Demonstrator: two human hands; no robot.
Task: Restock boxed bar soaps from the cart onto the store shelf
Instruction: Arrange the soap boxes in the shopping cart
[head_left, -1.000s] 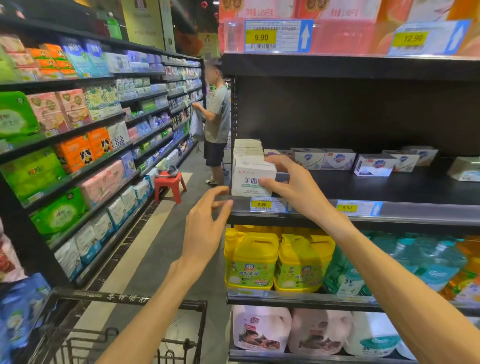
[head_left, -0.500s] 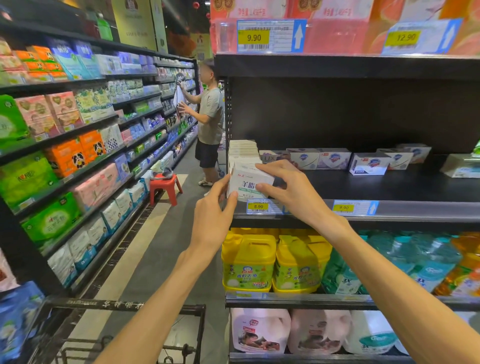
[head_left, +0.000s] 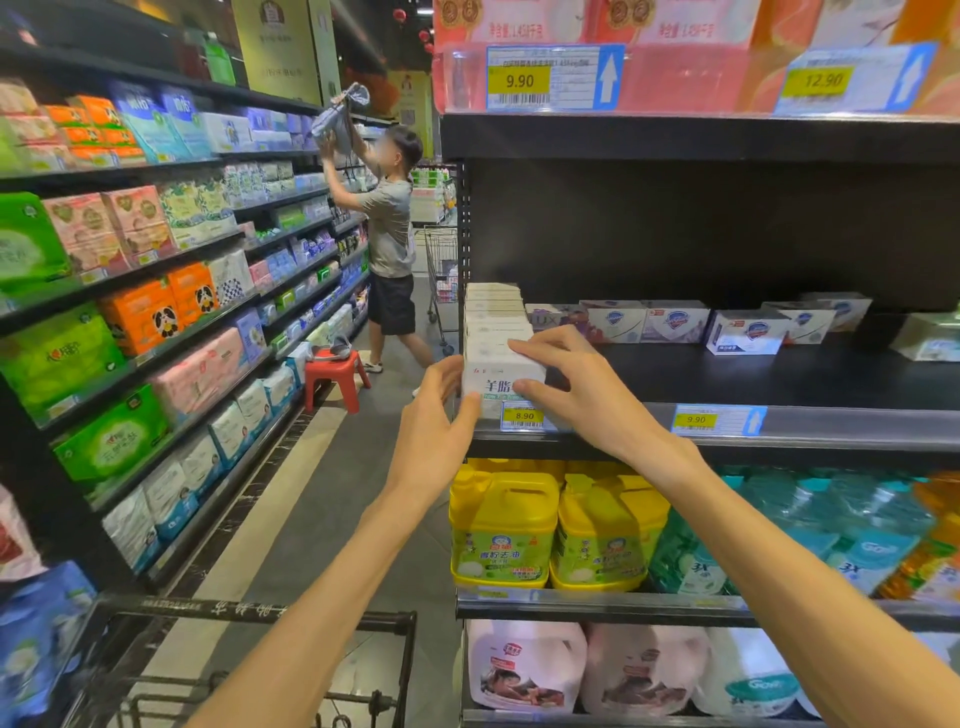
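**Squaring the front soap box at the shelf edge**

While both hands bracket the front soap box (head_left: 501, 382), that box stands at the left front corner of the store shelf (head_left: 831, 423), heading a row of like white boxes (head_left: 493, 312) that runs back toward the rear panel. The left hand (head_left: 434, 441) lies against the box's left side, fingers fairly straight and thumb touching the lower front corner: a pressing contact, not a clasp. The right hand (head_left: 582, 400) grasps the box, its fingers (head_left: 540, 343) curled over the top edge and the thumb pressed on the front face.

Judged procedure for the step in hand:

1. Keep the box upright and its printed face forward, parallel to the price rail and above the 8.90 tag (head_left: 523, 415).
2. Push rearward with the right thumb only until the box touches the one behind it; more force would likely skew the row.
3. Use the left palm as a side stop, since this corner is open to the aisle and a box could slip off there.
4. Release the right hand first, then the left.

Other soap boxes (head_left: 675, 322) stand further right at the back of the same shelf, well apart from this row. The cart (head_left: 249, 610) waits below, near the left forearm; its contents are largely out of view.
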